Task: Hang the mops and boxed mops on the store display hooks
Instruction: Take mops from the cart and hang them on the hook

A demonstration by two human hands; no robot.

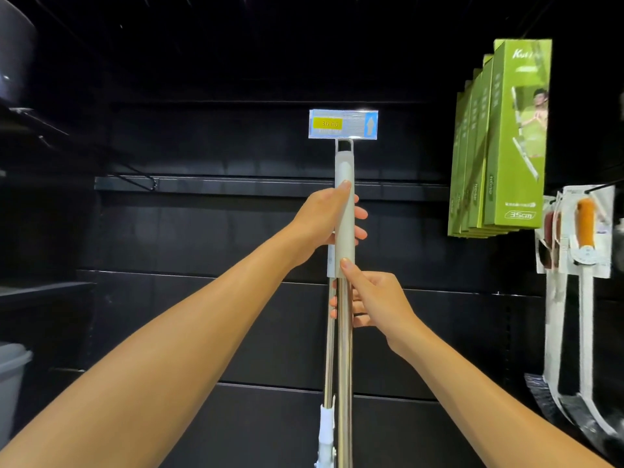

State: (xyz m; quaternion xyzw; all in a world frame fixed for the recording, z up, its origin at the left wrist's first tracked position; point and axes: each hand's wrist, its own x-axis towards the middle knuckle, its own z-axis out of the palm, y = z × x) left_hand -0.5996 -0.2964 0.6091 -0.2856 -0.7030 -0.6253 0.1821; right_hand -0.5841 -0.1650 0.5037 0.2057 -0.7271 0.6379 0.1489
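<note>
Black panels (202, 231) of the store wall fill the background, and a price tag (343, 124) sits a little above the centre of the frame. We hold a mop (345, 238) upright in the middle; its loop (344, 145) is just under the price tag, and we cannot tell if it sits on a hook. Our left hand (320, 224) grips the white handle (344, 167), with the fingers closed around it. Our right hand (374, 298), lower, has its fingers curled around the steel shaft (344, 383), and one fingertip touches the handle's lower end. A second pole (328, 359) stands just behind, slightly left. Green boxed mops (513, 136) hang at the upper right of the frame, and packed brushes (586, 231) hang below them.
</note>
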